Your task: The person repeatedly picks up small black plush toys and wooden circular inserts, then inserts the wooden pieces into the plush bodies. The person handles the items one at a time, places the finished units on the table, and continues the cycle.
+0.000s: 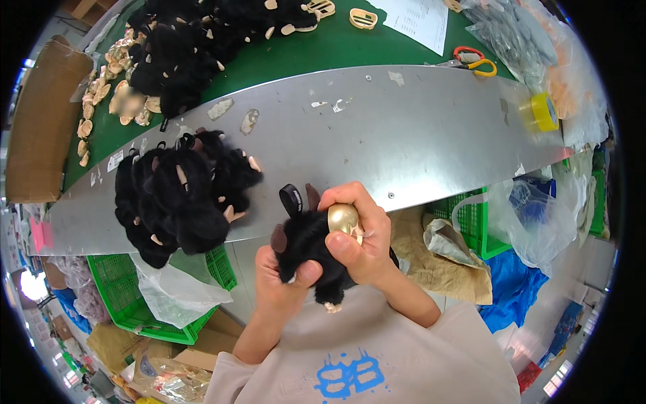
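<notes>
A black plush toy with brown ears and a black loop on top is up in front of my chest, off the steel bench edge. My left hand closes round its lower left side, thumb across the front. In my right hand is a shiny gold dome-shaped piece, pinched between thumb and fingers against the toy's right side. A small pale part shows beside the gold piece; whether it is fixed to it I cannot tell. Left of my hands lies a pile of similar black plush pieces.
The steel bench curves across, with a green table top behind it. More black plush and beige parts lie there. Scissors and yellow tape are at right. Green crates stand below the bench.
</notes>
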